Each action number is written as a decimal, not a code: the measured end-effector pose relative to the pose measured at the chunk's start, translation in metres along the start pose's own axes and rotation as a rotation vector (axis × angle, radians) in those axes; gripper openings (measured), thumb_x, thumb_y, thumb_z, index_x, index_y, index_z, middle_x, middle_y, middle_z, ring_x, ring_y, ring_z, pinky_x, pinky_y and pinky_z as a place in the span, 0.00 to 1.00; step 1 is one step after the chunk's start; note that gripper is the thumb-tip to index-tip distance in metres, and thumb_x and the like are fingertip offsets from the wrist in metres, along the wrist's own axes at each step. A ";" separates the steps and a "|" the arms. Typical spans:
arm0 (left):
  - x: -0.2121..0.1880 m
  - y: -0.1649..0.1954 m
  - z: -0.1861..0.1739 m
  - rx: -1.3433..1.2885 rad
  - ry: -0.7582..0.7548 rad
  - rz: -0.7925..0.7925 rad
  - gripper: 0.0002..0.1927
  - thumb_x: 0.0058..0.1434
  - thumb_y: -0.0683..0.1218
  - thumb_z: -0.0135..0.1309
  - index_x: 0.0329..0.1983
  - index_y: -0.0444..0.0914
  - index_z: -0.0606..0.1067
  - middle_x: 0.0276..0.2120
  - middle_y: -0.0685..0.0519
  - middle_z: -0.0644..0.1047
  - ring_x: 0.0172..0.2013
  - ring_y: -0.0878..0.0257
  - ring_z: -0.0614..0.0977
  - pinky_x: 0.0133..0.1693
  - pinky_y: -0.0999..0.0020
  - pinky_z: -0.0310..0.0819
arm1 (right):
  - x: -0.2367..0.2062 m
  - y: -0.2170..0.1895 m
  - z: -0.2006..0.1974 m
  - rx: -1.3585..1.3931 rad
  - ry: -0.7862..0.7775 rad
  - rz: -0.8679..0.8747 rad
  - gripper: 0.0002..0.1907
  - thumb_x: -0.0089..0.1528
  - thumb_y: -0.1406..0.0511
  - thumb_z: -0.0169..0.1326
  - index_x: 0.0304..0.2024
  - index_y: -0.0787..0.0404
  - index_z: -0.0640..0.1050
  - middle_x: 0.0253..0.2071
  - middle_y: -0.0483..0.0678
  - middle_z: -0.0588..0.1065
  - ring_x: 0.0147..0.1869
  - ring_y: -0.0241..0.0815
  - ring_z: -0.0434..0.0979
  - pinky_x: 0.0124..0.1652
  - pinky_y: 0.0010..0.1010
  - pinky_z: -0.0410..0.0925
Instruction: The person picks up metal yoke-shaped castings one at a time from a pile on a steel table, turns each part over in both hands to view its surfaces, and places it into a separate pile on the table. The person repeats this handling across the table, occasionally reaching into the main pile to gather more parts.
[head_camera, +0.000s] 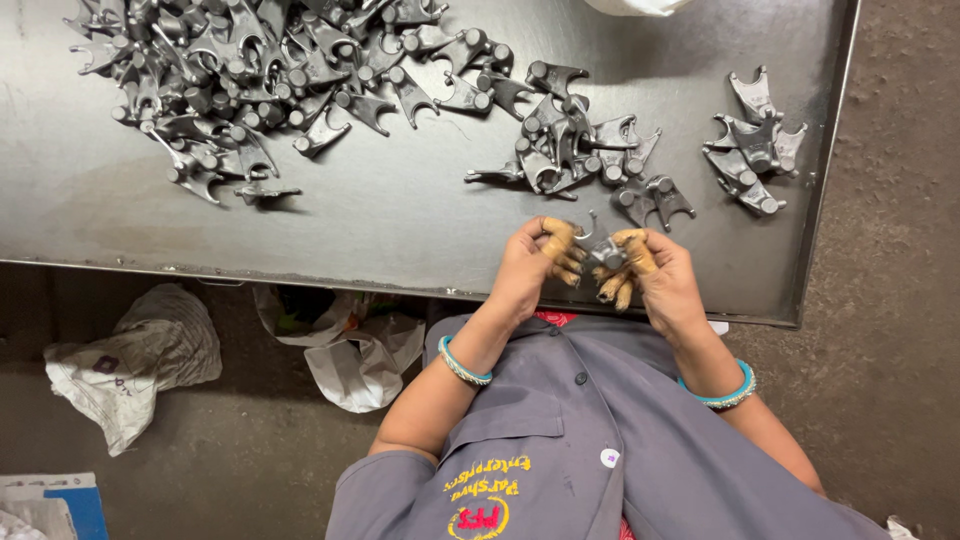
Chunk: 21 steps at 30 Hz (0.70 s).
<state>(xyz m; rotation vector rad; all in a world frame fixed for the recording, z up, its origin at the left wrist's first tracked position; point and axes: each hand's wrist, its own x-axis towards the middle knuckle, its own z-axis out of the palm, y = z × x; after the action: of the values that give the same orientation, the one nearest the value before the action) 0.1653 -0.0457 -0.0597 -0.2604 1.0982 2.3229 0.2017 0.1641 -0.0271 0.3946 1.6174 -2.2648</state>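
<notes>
Both hands meet just over the near edge of the dark metal table (420, 240), sharing one small grey forked casting (601, 250). The left hand (525, 270) curls in from one side, its taped fingertips (560, 240) pinching the part's end; the right hand (665, 280) closes on the other side, its fingertips likewise wrapped in tan tape. The tape probably guards the skin against rough cast edges. Held between two pinches like this, the piece can be turned and looked over from every side; which face is up I cannot tell, as the fingers cover much of it.

Just beyond the fingertips lies a middle cluster of castings (580, 150), close enough to pick from without stretching. Farther out past the left hand sprawls the big heap of castings (260, 70), loosely tangled. Beyond the right hand, near the table's corner, sits a small separate group of castings (755, 140), kept apart from the rest, which suggests it is a sorted lot.

A teal bangle (463, 365) rings each wrist above the grey work shirt (590, 450). Below the table edge, beside the left forearm, crumpled plastic bags (140, 350) lie on the floor.
</notes>
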 end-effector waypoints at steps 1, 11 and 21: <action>-0.001 0.002 0.003 0.081 0.003 0.035 0.08 0.66 0.46 0.58 0.43 0.37 0.76 0.31 0.53 0.80 0.28 0.68 0.81 0.29 0.72 0.76 | 0.000 -0.003 0.002 -0.067 0.001 0.031 0.17 0.69 0.57 0.52 0.49 0.66 0.77 0.30 0.52 0.79 0.24 0.39 0.78 0.19 0.25 0.68; 0.024 0.098 0.042 0.570 0.026 0.235 0.10 0.62 0.43 0.67 0.34 0.34 0.77 0.27 0.55 0.78 0.26 0.68 0.76 0.28 0.70 0.69 | -0.005 -0.054 0.024 -0.924 0.304 -0.519 0.19 0.60 0.65 0.66 0.52 0.62 0.78 0.48 0.51 0.76 0.48 0.40 0.77 0.39 0.29 0.76; 0.028 0.076 0.048 0.172 0.032 0.420 0.14 0.68 0.37 0.56 0.56 0.33 0.74 0.47 0.53 0.79 0.45 0.68 0.80 0.47 0.72 0.77 | 0.027 -0.048 0.038 -1.342 0.391 -0.599 0.23 0.54 0.62 0.72 0.47 0.61 0.77 0.41 0.50 0.78 0.45 0.52 0.75 0.45 0.42 0.70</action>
<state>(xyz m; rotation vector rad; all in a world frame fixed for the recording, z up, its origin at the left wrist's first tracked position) 0.1024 -0.0370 0.0093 0.0016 1.4761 2.5663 0.1561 0.1394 0.0156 -0.0433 3.2583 -0.8507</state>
